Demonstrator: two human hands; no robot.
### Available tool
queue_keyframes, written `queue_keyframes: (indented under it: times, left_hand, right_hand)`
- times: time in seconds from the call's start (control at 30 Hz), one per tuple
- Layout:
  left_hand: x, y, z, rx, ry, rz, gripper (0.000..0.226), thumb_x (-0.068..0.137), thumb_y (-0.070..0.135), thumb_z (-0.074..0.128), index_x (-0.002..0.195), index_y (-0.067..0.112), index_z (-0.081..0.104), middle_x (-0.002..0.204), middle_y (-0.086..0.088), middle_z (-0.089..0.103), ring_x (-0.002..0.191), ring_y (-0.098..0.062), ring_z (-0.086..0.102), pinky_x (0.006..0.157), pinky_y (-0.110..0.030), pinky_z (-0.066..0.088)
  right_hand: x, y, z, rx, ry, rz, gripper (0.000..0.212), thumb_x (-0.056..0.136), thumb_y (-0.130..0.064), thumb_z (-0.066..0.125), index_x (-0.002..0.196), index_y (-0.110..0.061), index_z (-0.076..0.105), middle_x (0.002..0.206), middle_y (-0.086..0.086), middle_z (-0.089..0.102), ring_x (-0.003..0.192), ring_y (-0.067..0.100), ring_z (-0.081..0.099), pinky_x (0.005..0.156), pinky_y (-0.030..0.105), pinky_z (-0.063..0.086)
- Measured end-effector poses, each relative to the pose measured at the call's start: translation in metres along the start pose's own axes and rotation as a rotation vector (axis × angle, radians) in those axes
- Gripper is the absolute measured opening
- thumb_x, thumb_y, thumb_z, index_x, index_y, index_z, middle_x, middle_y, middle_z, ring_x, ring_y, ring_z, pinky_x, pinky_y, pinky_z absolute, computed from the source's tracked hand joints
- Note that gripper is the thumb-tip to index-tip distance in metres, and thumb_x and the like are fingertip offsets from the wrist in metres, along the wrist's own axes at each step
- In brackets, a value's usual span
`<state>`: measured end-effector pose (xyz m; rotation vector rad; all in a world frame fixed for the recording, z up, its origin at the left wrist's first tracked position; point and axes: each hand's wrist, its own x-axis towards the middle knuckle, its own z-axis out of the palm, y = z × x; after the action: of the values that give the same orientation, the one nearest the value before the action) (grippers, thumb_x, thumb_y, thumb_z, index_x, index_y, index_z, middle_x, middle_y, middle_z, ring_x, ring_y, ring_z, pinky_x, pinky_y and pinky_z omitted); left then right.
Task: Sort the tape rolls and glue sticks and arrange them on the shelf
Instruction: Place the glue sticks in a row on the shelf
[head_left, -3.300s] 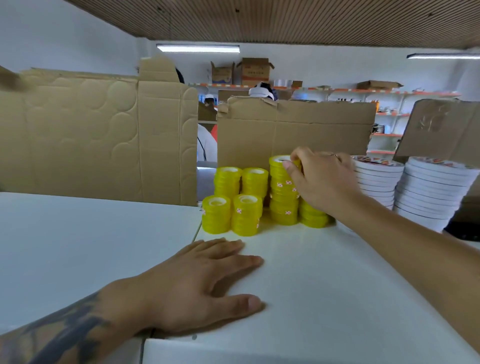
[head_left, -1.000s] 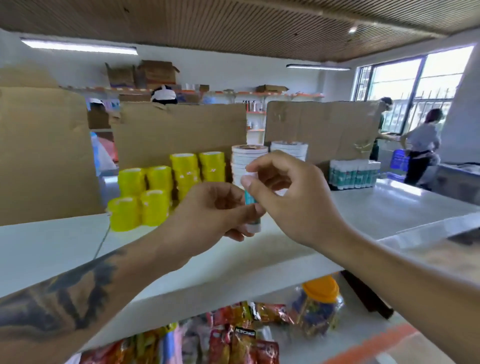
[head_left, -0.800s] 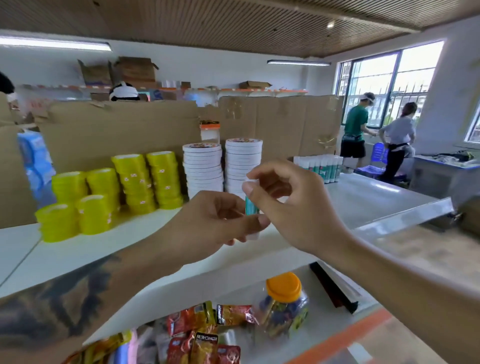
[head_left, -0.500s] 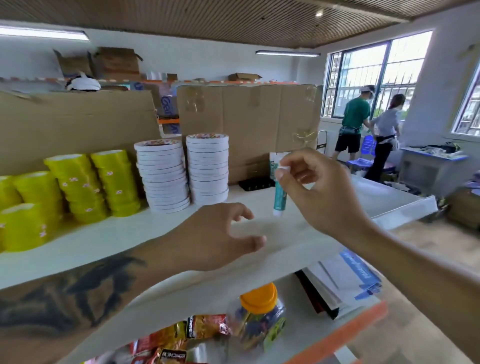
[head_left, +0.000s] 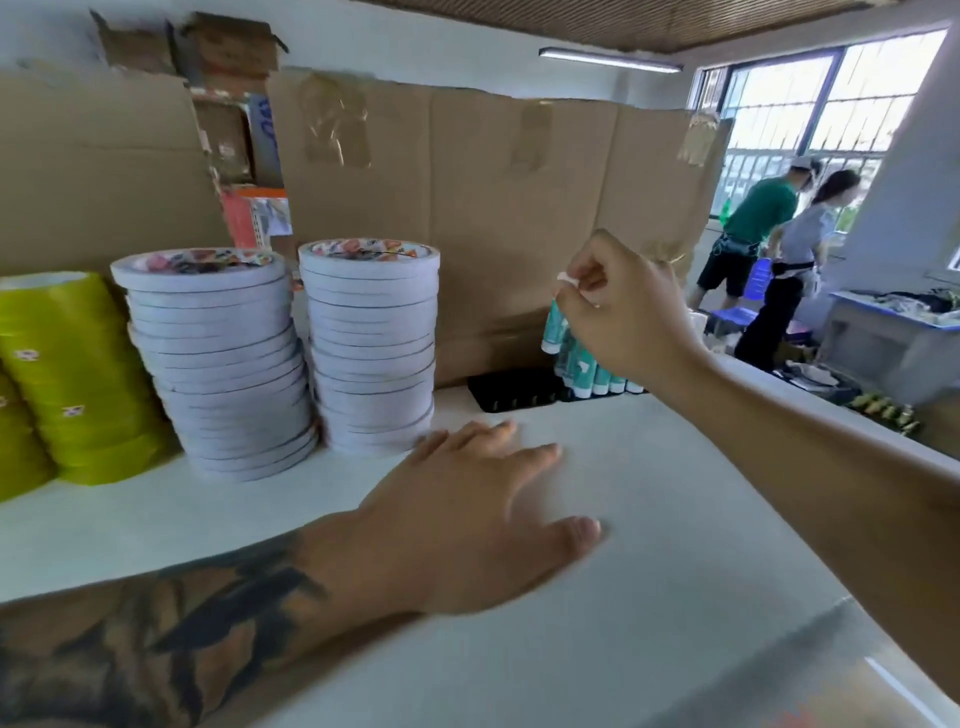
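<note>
Fingers (head_left: 574, 291) of the right hand (head_left: 623, 312) pinch a teal glue stick (head_left: 555, 328) by its cap, hanging it over the row of glue sticks (head_left: 592, 371) at the back of the shelf (head_left: 649, 519). Left hand (head_left: 467, 519) lies flat, fingers spread. Next it needs lowering upright into what looks like a black tray (head_left: 511, 392), beside the white tape rolls (head_left: 369, 343).
</note>
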<state>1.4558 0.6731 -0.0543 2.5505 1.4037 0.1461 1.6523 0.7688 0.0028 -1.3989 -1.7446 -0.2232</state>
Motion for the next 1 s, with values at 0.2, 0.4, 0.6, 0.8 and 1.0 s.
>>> queue_keyframes:
  times: [0.2,0.4,0.6,0.8,1.0]
  left_hand:
    - [0.002,-0.001,0.0,0.022,-0.006,0.005,0.082,0.084,0.09,0.021,0.155,0.054,0.003,0.17,0.015,-0.004,0.153,-0.002,-0.014,0.126,-0.038,-0.006]
    - [0.003,0.0,0.0,0.043,0.008,0.002,0.081,0.084,0.089,0.021,0.155,0.053,0.003,0.169,0.015,-0.004,0.152,-0.001,-0.012,0.125,-0.034,-0.006]
    - [0.002,0.0,-0.001,0.039,0.005,0.005,0.08,0.084,0.089,0.021,0.155,0.054,0.006,0.169,0.016,-0.002,0.151,0.0,-0.009,0.124,-0.033,-0.003]
    - [0.003,0.0,-0.001,0.026,0.004,0.005,0.082,0.084,0.089,0.022,0.156,0.053,0.007,0.169,0.015,0.0,0.152,-0.001,-0.008,0.124,-0.034,-0.003]
    - [0.003,-0.001,0.001,0.024,0.003,0.002,0.082,0.084,0.089,0.023,0.156,0.053,0.009,0.17,0.014,0.002,0.153,-0.003,-0.006,0.125,-0.034,-0.001]
  right_hand:
    - [0.008,0.023,0.029,-0.108,-0.055,-0.106,0.014,0.095,-0.033,0.062,0.097,-0.021,0.055,0.083,-0.003,0.068,0.086,0.03,0.064,0.085,0.045,0.05]
    - [0.003,0.033,0.033,-0.156,-0.048,-0.149,0.014,0.095,-0.03,0.064,0.1,-0.017,0.062,0.094,0.001,0.07,0.089,0.031,0.064,0.09,0.048,0.048]
    - [0.003,0.032,0.035,-0.128,-0.023,-0.132,0.014,0.094,-0.031,0.065,0.098,-0.018,0.066,0.091,-0.002,0.072,0.088,0.028,0.065,0.09,0.048,0.05]
    - [0.004,0.032,0.034,-0.109,-0.015,-0.107,0.016,0.095,-0.034,0.064,0.097,-0.019,0.07,0.094,-0.005,0.073,0.095,0.025,0.066,0.093,0.049,0.05]
    - [0.006,0.033,0.031,-0.114,-0.032,-0.081,0.016,0.093,-0.036,0.065,0.093,-0.023,0.073,0.094,-0.006,0.074,0.097,0.023,0.066,0.097,0.049,0.048]
